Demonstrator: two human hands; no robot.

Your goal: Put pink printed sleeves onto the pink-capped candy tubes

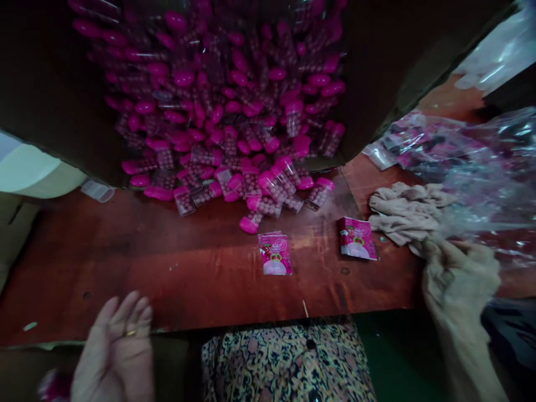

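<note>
My left hand (121,346) is palm up at the table's front edge, fingers stretched out, a ring on one finger and nothing held. At the right, my right hand (458,271) pinches the near end of a crumpled beige cloth (410,212) lying on the table. Left of that cloth lies a stack of pink printed labels (358,239). Another few pink labels (275,254) lie nearer the middle. Behind them, many small clear bottles with pink caps (274,187), filled with small round beads or candies, spill out of a dark box.
The box's right wall (377,84) rises beside the bottles. Clear plastic bags with pink contents (456,151) cover the right side. A white rounded container (37,170) stands at the left, near a small clear empty bottle (97,191). The reddish table (138,251) ends just before my patterned clothing.
</note>
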